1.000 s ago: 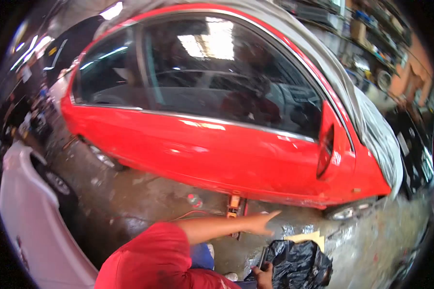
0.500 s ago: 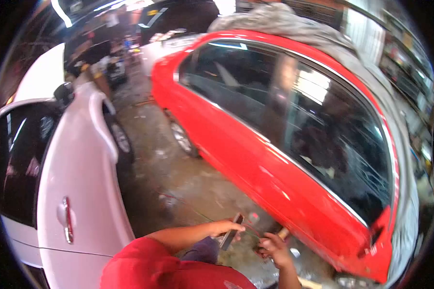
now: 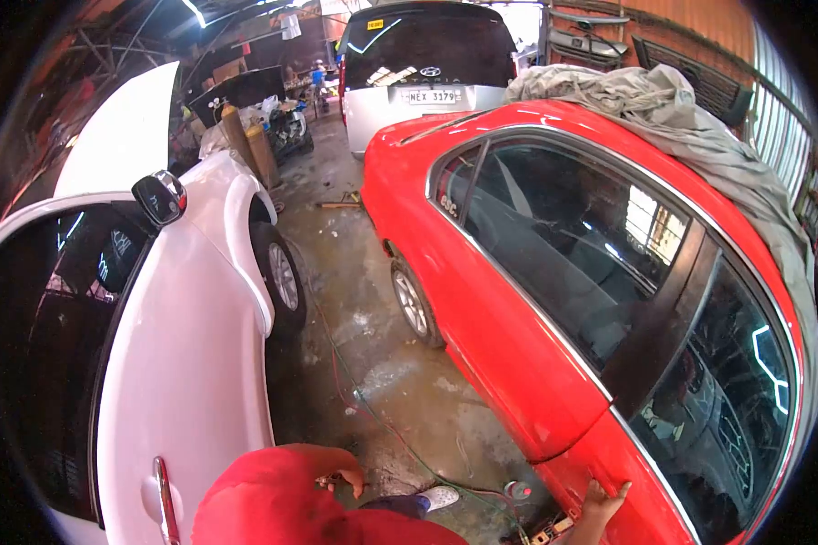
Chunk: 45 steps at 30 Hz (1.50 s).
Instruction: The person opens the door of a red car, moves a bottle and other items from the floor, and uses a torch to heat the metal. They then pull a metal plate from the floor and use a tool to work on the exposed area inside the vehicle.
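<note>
My right hand point(image 3: 600, 504) is at the red car's side point(image 3: 509, 381), fingers apart and fingertips against the door panel, with nothing visible in it. Low in front of me, my left hand point(image 3: 345, 477) has its fingers curled, partly behind my red sleeve point(image 3: 273, 495); what it holds, if anything, I cannot tell. Near my right wrist, a red and yellow item point(image 3: 553, 529) is partly cut off by the frame's bottom edge. A small round item with a red centre point(image 3: 518, 490) rests on the floor beside my shoe point(image 3: 441, 497).
A white car point(image 3: 191, 336) stands along my left. Thin green and red hoses point(image 3: 373, 422) run over the wet, stained floor point(image 3: 373, 345) between the cars. A silver van point(image 3: 377, 104) is parked ahead. Grey cloth point(image 3: 709, 150) drapes the red car's far side.
The view has swung right and up, bringing the van into sight. My left hand, earlier around a dark flat bar, has drawn back by my sleeve. My right hand has reached the red door.
</note>
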{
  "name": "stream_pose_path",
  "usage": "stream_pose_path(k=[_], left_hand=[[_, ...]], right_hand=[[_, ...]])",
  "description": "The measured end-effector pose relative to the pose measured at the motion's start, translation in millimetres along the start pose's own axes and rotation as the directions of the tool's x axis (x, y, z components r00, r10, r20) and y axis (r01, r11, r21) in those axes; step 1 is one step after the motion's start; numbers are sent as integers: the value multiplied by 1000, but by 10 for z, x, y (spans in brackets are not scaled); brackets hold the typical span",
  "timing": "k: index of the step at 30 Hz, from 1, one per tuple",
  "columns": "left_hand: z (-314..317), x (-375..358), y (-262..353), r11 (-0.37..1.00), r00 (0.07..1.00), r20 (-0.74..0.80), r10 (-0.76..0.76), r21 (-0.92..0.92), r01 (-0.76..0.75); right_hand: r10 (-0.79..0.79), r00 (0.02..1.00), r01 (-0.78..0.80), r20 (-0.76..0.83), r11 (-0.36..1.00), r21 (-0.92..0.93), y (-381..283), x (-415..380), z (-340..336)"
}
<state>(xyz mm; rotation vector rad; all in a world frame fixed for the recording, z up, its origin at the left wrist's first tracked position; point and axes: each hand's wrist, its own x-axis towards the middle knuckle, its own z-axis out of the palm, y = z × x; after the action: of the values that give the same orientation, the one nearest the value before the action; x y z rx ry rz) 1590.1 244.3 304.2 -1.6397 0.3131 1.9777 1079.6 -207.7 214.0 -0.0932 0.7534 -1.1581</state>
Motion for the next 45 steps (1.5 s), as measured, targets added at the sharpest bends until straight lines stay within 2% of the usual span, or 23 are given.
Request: stream_pose_path(k=[1, 3, 5, 9, 12, 16, 17, 18, 20, 21, 23, 24, 25, 27, 28, 29, 31, 32, 34, 38, 42, 44, 45], left_hand=[[-46, 150, -120, 1000, 1000, 1, 5, -2, -5], [-134, 394, -305, 986, 982, -106, 157, -45, -162], [-188, 386, -370, 984, 980, -101, 172, -30, -176], [29, -475, -503, 966, 965, -139, 220, -108, -236], [10, -211, -757, 954, 938, -195, 288, -26, -299], [-118, 411, -1186, 918, 883, -252, 397, 90, -387], [-226, 548, -1218, 912, 875, -270, 403, 40, -408], [-247, 500, -1190, 909, 873, -271, 406, 23, -416], [-256, 143, -1026, 898, 851, -326, 412, -12, -440], [-262, -185, -834, 889, 828, -377, 415, -28, -458], [-501, -224, -454, 808, 684, -457, 569, 156, -568], [-593, -253, -222, 747, 680, -360, 639, 79, -660], [-738, -354, 73, 680, 655, -266, 707, -2, -734], [-594, -1427, 610, 640, 654, -90, 751, -139, -755], [-437, -1962, 839, 592, 602, -61, 796, -123, -796], [-297, -2352, 1093, 543, 549, -25, 836, -114, -832], [-185, -2642, 1482, 307, 254, 258, 932, -193, -932], [-71, -2891, 1593, 338, 271, 318, 909, -176, -925], [105, -3423, 1762, 295, 80, 619, 782, -254, -921], [361, -3507, 2099, 213, -8, 820, 572, -158, -964], [243, -3528, 2302, 246, 184, 894, 409, 86, -966], [236, -3487, 2319, 202, 190, 907, 376, 120, -972], [234, -3469, 2335, 191, 191, 912, 362, 128, -973]], right_hand=[[0, 1000, 0, 2, 1000, -5, 68, -17, 33], [-50, 989, 46, -139, 998, -33, 142, 38, -4], [-44, 986, 29, -160, 995, -98, 124, 35, -48], [-54, 978, -9, -201, 954, -301, 170, -380, 18], [-187, 933, 125, -308, 970, -209, 361, -489, -211], [-99, 975, 58, -198, 978, -203, 507, -1178, -494], [-86, 954, 15, -288, 971, -239, 516, -1374, -571], [-102, 950, 32, -295, 972, -233, 521, -1513, -641], [-48, 987, 12, -154, 975, -223, 560, -1908, -884], [-109, 980, 82, -167, 983, -165, 550, -2741, 20], [-124, 985, 102, -117, 979, -178, 569, -2910, -330], [-114, 992, 103, -49, 976, -193, 619, -2990, -526], [-131, 991, 131, 5, 989, -75, 672, -2823, -1157], [-178, 976, 157, -126, 974, -160, 706, -3133, -943], [-193, 950, 133, -248, 962, -238, 796, -3429, -829], [-260, 941, 212, -217, 952, -221, 806, -3401, -1165], [-316, 877, 253, -361, 944, -211, 885, -3601, -1220], [-336, 825, 256, -454, 939, -229, 893, -3684, -1275], [-356, 744, 241, -566, 932, -270, 949, -3810, -1296], [-392, 592, 72, -704, 896, -438, 1171, -4238, -1269], [-446, 555, -205, -702, 745, -635, 1793, -4771, -1411], [-334, 617, -282, -712, 751, -597, 2190, -5001, -1423], [-370, 621, -327, -691, 679, -657, 2401, -5093, -1277]])
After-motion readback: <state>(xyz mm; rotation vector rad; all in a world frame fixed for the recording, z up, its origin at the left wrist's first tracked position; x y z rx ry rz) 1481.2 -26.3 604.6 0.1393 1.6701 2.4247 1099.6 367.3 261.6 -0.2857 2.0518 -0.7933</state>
